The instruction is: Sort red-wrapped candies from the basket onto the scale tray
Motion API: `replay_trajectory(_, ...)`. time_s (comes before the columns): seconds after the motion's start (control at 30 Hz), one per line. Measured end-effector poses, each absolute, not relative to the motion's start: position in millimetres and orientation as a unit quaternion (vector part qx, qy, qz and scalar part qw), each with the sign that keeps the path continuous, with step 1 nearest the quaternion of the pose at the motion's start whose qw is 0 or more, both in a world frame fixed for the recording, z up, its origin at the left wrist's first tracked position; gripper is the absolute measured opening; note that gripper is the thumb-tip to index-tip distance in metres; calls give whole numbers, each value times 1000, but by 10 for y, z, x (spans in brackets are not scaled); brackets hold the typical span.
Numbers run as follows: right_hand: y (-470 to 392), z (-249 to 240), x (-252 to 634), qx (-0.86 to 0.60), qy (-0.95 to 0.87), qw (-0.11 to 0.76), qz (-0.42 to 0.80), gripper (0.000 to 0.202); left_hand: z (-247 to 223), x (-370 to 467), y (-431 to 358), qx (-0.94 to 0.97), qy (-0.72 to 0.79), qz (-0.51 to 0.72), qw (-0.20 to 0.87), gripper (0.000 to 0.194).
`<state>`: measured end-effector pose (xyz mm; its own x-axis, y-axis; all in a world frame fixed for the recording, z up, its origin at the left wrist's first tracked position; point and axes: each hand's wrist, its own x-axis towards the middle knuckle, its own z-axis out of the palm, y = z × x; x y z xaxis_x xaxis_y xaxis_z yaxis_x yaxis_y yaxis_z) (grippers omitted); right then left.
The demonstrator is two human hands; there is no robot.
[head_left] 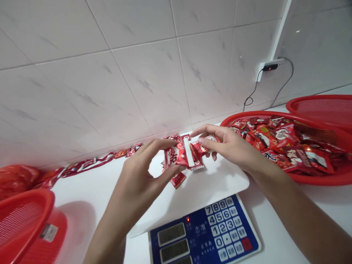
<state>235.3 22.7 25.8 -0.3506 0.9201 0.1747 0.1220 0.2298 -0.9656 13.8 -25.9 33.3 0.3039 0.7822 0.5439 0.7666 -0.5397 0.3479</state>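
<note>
Scale panel [202, 229]: blue, numbered, nearest.
White pan [220, 179]: just beyond, bearing loose packets [178, 179].
Left hand [137, 172]: pinching a red packet [173, 156] between thumb and fingers, over the pan.
Right hand [229, 145]: pinching a second packet [198, 148], just beside the first.
Red basket [324, 180]: at right, heaped with wrapped packets [294, 146].
Tiled wall [137, 73]: behind.
</note>
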Motion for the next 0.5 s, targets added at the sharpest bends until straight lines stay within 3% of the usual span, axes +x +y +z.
replay_trajectory(0.17,259,226,2391,-415,-678,412,445,19,313,22,-148,752,588,293,-50,26)
replay_trajectory(0.3,286,193,2409,-436,-704,395,398,17,261,13,-100,723,625,293,-33,29)
replay_trajectory(0.5,274,109,2372,-447,-829,222,253,18,214,79,-104,742,606,284,-40,22)
